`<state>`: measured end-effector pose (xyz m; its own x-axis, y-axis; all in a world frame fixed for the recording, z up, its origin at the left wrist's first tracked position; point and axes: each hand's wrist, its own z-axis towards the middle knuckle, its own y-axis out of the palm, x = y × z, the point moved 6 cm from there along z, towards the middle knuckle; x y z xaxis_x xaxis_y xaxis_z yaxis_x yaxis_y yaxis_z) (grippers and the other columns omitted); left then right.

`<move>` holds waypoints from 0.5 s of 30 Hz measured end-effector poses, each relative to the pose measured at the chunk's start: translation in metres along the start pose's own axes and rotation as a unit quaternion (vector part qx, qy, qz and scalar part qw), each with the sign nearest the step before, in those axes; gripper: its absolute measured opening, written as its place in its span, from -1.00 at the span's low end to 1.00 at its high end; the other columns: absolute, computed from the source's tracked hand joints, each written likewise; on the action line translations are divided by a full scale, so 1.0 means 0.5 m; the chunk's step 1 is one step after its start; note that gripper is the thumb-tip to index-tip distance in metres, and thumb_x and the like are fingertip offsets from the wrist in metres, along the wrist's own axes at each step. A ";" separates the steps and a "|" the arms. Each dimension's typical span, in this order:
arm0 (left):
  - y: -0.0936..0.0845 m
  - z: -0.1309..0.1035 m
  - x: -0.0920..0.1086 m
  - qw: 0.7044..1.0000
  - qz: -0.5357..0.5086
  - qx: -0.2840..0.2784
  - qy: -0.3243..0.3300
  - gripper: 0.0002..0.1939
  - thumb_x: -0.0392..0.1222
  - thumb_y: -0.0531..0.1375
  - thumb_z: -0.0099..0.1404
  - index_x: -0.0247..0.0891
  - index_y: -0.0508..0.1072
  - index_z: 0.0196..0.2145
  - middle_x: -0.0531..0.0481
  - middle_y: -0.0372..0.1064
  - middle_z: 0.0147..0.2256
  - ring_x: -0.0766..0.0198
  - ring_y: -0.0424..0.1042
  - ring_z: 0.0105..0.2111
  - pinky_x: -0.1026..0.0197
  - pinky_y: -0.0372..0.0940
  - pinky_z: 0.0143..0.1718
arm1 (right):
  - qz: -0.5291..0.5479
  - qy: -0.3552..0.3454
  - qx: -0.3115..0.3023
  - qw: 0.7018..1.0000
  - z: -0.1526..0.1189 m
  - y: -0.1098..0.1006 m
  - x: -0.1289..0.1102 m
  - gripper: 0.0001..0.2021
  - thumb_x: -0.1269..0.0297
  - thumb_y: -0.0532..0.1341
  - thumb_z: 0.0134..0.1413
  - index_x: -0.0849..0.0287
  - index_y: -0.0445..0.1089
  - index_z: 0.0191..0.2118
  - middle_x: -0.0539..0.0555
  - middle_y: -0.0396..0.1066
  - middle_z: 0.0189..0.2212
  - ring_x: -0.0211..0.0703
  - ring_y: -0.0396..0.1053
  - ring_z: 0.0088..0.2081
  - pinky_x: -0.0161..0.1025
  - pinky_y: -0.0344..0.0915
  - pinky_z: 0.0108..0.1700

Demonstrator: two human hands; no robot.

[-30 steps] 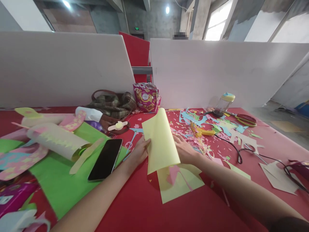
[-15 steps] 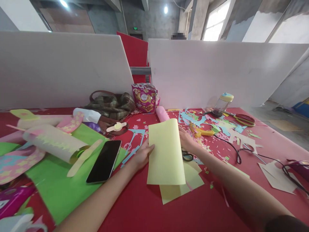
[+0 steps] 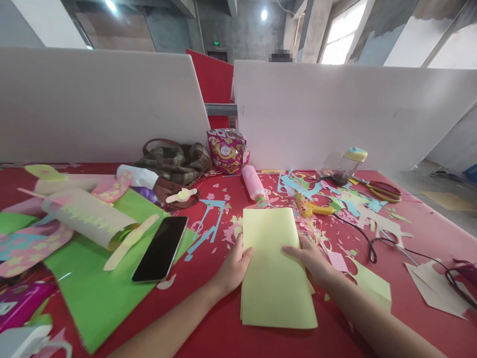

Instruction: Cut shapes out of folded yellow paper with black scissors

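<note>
A folded sheet of pale yellow paper (image 3: 274, 278) lies in front of me at the lower middle, its fold hidden from a clear look. My left hand (image 3: 236, 263) grips its left edge, thumb on top and fingers beneath. On the right edge, my right hand (image 3: 309, 256) holds the paper the same way, thumb resting on the upper face. Just beyond the paper is a pink bottle (image 3: 253, 184) lying on the red table. A cut yellow sheet (image 3: 372, 283) lies right of my right hand.
A black phone (image 3: 161, 248) lies on green paper (image 3: 100, 293) at left, beside a decorated cardboard tube (image 3: 87, 219). A yellow glue gun (image 3: 313, 208), red-handled scissors (image 3: 383, 189), a jar (image 3: 348, 166) and paper scraps lie right. A snack bag (image 3: 226, 151) stands behind.
The folded yellow paper has come down and nearer to me, and both hands have moved nearer with it. More of the pink bottle shows, and the cut yellow sheet now shows at the right.
</note>
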<state>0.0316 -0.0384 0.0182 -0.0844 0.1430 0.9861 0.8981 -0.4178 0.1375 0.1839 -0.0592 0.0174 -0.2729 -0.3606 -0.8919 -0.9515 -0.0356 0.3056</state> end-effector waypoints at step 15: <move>0.034 -0.052 -0.024 0.981 -0.177 0.038 -0.075 -0.45 -0.21 -0.01 0.23 -0.12 -0.19 0.11 -0.12 0.05 0.08 0.12 0.12 0.03 0.12 0.18 -0.09 | -0.026 0.010 0.075 0.997 -0.017 0.002 0.010 -0.45 0.32 0.29 -0.39 0.17 0.14 -0.13 0.09 0.44 -0.38 0.03 0.42 -0.38 -0.08 0.34 -0.36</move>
<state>0.0364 -0.0706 0.0111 -0.3378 0.4004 0.8518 0.8536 -0.2511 0.4565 0.1829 -0.0688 0.0159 -0.2206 -0.3808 -0.8980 -0.9754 0.0844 0.2038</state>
